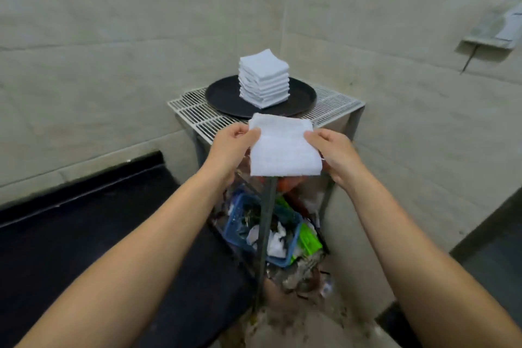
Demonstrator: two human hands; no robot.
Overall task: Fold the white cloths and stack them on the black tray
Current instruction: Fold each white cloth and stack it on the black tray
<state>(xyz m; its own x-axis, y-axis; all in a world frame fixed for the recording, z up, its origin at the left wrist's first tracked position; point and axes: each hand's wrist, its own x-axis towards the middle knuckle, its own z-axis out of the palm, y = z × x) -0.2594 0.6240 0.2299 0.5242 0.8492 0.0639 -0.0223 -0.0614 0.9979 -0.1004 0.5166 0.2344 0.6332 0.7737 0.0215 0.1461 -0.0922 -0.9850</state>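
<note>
Folded cloths stacked on black tray

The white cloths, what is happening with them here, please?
A person is folding them one by one. Both hands hold one white cloth in the air in front of the wire rack: the left hand pinches its left edge and the right hand its right edge. It looks already folded to a rectangle. Behind it, a neat stack of folded cloths stands on the black tray, which sits on the rack. The held cloth is not yet on the stack.
</note>
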